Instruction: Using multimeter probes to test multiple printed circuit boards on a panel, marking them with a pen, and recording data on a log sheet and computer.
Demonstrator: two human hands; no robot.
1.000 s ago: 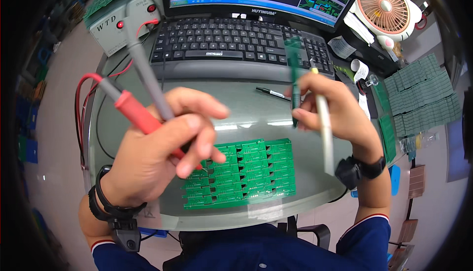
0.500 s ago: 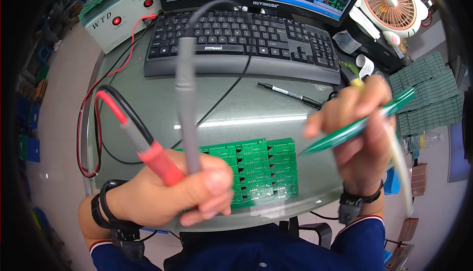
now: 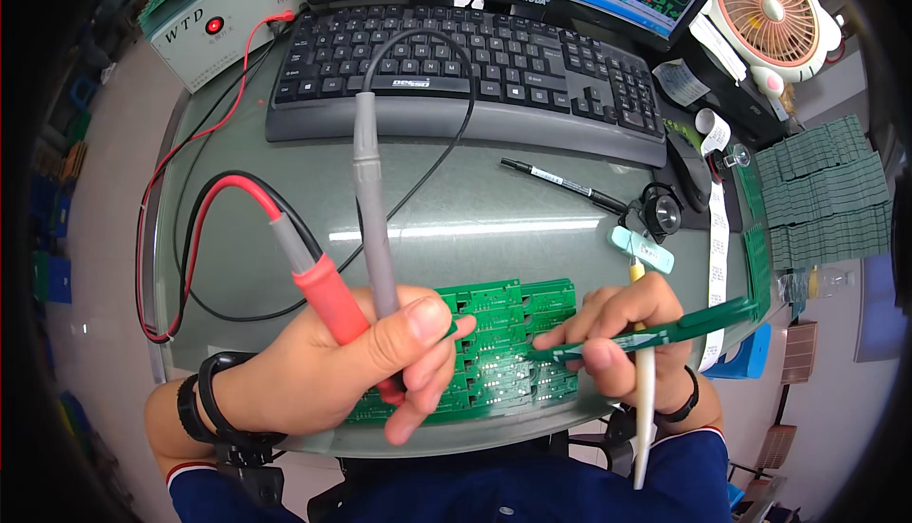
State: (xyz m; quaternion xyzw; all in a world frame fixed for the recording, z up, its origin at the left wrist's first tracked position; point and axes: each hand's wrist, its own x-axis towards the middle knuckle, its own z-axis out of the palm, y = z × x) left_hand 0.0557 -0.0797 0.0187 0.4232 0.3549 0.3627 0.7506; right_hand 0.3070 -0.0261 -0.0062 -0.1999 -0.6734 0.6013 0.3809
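Note:
My left hand [image 3: 380, 352] is closed around two pen-like probes, over the left part of the green circuit boards [image 3: 494, 342]. One is a red probe [image 3: 337, 304] with a red and black cable; the other is a grey probe [image 3: 370, 181] with a thin black cable. My right hand [image 3: 632, 338] grips green tweezers [image 3: 703, 319], their points directed left at the boards' right part. Between its fingers also runs a slim white stick [image 3: 644, 409] with a yellow end. Whether the tweezer points touch a board, I cannot tell.
Behind the boards lie a black marker [image 3: 560, 184], a black-rimmed loupe [image 3: 660, 211] and a pale turquoise block [image 3: 641, 248]. Farther back are a keyboard [image 3: 465, 81], a monitor and a white box [image 3: 223, 24]. Stacked boards [image 3: 822, 195], a paper strip and a fan [image 3: 771, 10] stand right.
My right hand has come down and left with the tweezers and white stick, over the boards, uncovering the loupe and turquoise block. My left hand still holds both probes.

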